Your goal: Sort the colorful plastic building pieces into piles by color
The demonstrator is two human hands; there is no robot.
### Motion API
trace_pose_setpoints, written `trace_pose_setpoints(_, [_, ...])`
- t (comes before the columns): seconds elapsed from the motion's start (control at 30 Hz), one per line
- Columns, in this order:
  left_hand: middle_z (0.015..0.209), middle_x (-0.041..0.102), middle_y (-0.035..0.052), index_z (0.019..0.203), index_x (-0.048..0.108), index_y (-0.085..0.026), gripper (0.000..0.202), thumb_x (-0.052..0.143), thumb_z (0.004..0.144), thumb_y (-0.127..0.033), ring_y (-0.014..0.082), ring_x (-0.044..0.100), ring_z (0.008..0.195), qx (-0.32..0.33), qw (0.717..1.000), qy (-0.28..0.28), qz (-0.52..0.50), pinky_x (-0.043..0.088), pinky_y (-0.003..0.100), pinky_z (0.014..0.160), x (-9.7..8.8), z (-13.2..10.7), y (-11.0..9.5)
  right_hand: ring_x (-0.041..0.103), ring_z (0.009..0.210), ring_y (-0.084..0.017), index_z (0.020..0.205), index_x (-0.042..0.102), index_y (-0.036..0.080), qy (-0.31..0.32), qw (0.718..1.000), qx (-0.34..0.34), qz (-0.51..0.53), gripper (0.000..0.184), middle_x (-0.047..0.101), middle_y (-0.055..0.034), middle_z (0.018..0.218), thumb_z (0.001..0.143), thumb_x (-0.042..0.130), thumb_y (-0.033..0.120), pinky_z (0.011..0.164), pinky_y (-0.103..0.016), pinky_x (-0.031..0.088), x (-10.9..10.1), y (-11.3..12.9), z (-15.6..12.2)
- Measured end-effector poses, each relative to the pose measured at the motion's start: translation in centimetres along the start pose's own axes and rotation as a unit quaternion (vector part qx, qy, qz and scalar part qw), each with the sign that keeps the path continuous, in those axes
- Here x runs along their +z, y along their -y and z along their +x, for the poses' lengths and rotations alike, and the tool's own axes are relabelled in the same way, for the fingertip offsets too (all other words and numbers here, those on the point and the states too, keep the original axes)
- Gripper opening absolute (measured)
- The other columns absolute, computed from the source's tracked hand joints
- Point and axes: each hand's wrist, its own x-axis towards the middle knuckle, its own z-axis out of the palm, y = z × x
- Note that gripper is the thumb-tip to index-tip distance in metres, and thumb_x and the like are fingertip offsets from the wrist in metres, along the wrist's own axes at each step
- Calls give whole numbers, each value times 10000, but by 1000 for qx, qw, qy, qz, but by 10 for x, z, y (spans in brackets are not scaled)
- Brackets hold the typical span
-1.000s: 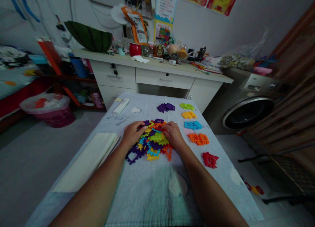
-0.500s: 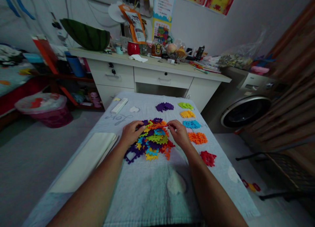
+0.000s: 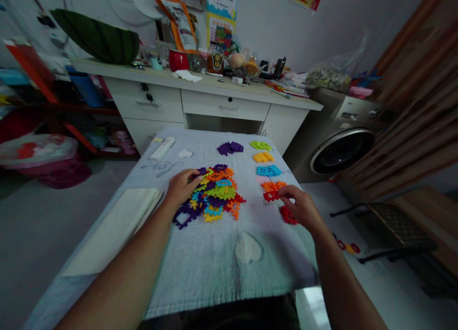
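Observation:
My right hand [image 3: 301,205] pinches a flat red interlocking plastic piece [image 3: 271,196] with notched edges, held over the front of the orange stack [image 3: 274,185]. Just below that hand, partly covered by it, lies a red stack [image 3: 288,215]. At the left edge of a mixed pile of colourful interlocking pieces [image 3: 221,192], my left hand [image 3: 182,187] has its thumb and fingers closed on a purple piece [image 3: 202,171]. Blue [image 3: 268,170], yellow [image 3: 263,157] and green stacks [image 3: 260,145] line the right side, with a purple stack [image 3: 230,148] at the back.
A cloth [image 3: 214,263] with heart prints covers the table. On its left lie a folded white cloth [image 3: 114,230] and a white remote-like bar [image 3: 162,149]. Behind stands a cluttered white desk [image 3: 150,113]; a washing machine [image 3: 339,144] and a chair [image 3: 390,225] are on the right.
My right hand has carried the red piece from the mixed pile rightward to the orange stack. My left hand stays at the pile. The camera view has shifted.

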Motion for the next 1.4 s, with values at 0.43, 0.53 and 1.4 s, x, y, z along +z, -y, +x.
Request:
trace_pose_setpoints(0.43, [1083,679,51,971,680,-200,421,535,807,-560,224,611,1044,-51,993,-40,-100,438,355,1001,1,-1,6,575,1137,-282,1083,652,204,44,987,10,-152,353,672,-110,1177,743,558,179,1013,-447,408,-1,-12,-39])
trace_pose_setpoints(0.53, [1073,691,50,975,688,-198,431,561,783,-563,233,611,1034,-73,988,-57,-124,444,362,983,3,-1,7,545,1188,-307,1192,625,185,79,979,26,-188,443,648,-120,1241,751,614,221,1031,-460,378,7,-9,-36])
trace_pose_setpoints(1.4, [942,723,53,863,701,-195,373,697,639,-494,234,628,994,-156,935,-93,-305,433,367,977,-14,0,-9,579,1006,-233,1038,696,189,87,981,-117,-124,261,671,-100,1047,845,546,96,926,-360,424,116,75,70])
